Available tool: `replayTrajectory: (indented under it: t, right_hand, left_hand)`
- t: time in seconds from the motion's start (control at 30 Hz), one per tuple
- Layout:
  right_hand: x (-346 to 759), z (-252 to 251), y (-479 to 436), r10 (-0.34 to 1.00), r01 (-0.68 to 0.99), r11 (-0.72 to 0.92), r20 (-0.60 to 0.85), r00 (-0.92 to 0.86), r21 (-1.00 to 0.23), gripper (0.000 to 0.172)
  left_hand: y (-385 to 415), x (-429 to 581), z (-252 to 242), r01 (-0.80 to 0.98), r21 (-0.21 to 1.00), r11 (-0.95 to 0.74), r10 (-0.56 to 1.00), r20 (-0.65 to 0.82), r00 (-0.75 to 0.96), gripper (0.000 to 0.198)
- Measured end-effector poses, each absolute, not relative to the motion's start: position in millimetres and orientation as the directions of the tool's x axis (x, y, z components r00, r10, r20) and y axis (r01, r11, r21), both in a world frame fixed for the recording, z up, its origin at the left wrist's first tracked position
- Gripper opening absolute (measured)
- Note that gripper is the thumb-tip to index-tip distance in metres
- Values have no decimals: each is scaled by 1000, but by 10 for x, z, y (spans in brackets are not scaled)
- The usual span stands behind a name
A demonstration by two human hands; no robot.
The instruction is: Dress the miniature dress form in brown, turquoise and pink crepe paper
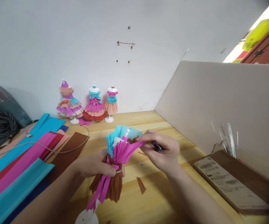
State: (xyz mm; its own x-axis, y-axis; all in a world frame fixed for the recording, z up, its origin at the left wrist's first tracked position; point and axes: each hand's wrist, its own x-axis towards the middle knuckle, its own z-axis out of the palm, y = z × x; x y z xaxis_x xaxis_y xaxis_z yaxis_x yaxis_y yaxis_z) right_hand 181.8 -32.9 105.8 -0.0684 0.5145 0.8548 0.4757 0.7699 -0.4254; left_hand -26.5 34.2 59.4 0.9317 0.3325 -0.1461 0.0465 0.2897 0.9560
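Note:
My left hand (pixel 99 165) wraps round the waist of a small dress form (pixel 87 217) dressed in crepe paper, tilted with its white base toward me. The form wears a brown crepe paper skirt (pixel 113 188), a pink crepe paper bodice (pixel 122 152) and a light blue ruffle (pixel 110 140) behind its neck. A pink strip (pixel 101 189) hangs from the waist over the skirt. With thumb and forefinger my right hand (pixel 161 151) pinches the pink bodice's outer edge. A dark object (pixel 157 145), perhaps scissors handles, is tucked in that palm.
Three dressed mini forms (pixel 94 105) stand against the wall. Coloured crepe paper sheets (pixel 31 149) and a grey cord (pixel 62 151) lie at left. A brown scrap (pixel 141 185) is on the wooden table (pixel 153 196). At right are a labelled cardboard box (pixel 232 186) and clear sticks (pixel 229 140).

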Motion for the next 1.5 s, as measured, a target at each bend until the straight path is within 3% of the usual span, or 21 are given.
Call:
replayTrajectory:
  t: [0.1,0.23,0.37,0.47,0.53,0.63,0.77,0.93,1.5]
  right_hand:
    - [1820,1063,-331,485,496,781,869,-99,-380,31]
    - [1855,1008,-332,554,508,745,825,-112,-432,29]
    - [1867,972,-357,612,523,641,785,95,-562,30]
    - [1835,992,-399,642,475,587,734,220,-656,16]
    - [1790,1003,-429,703,445,567,689,178,-693,9]
    - [1686,979,-449,780,412,549,623,61,-727,9]
    - [1535,875,-402,846,332,494,532,29,-804,12]
    - [1461,765,-342,865,257,483,502,10,-837,25]
    - [1465,733,-303,907,203,407,420,23,-890,27]
  left_hand:
    - [356,-251,563,59,949,310,280,-150,948,45]
    - [363,-241,559,38,948,317,267,-128,955,48]
    - [365,-264,579,4,931,364,328,-132,936,47]
    - [376,-275,569,-66,917,394,391,-102,915,46]
    - [391,-275,538,-111,907,406,390,-62,919,45]
    - [417,-276,477,-158,892,424,351,-1,936,46]
    - [414,-267,458,-158,907,391,369,3,930,45]
    - [370,-224,523,-162,925,344,415,5,910,39]
    - [358,-179,535,-98,969,227,411,-4,912,43]
